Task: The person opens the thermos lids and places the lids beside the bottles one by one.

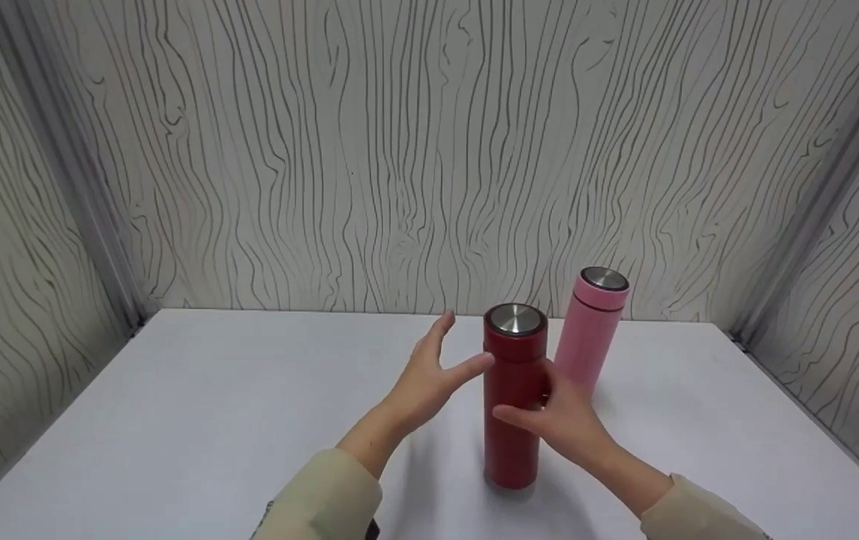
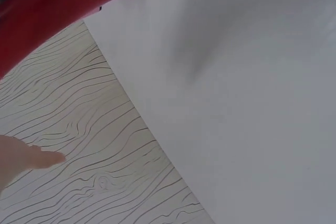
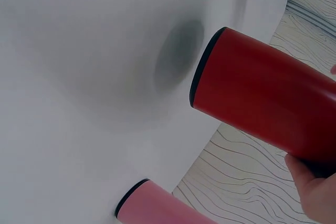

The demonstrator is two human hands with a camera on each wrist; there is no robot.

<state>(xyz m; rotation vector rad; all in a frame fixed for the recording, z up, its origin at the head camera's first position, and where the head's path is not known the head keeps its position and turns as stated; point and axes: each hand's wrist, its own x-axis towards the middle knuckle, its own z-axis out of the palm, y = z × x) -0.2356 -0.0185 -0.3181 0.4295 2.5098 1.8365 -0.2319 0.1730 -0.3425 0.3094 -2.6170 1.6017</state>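
Observation:
A red thermos bottle [image 1: 513, 420] with a brushed metal lid top stands upright in the head view. My right hand [image 1: 573, 426] grips it from the right, its thumb across the front and the fingers partly hidden behind. The right wrist view shows the bottle's dark base a little above the table, apart from its shadow. To the left, my left hand [image 1: 423, 384] has its fingers and thumb spread. Its thumb tip reaches the bottle's upper left edge; whether they touch I cannot tell. A pink thermos bottle [image 1: 588, 337] stands behind the red one, to the right.
The white table [image 1: 211, 420] extends to a back wall [image 1: 399, 150] with a wood-line pattern. Similar side panels [image 1: 1, 300] stand left and right, with grey posts [image 1: 76, 150] in the corners.

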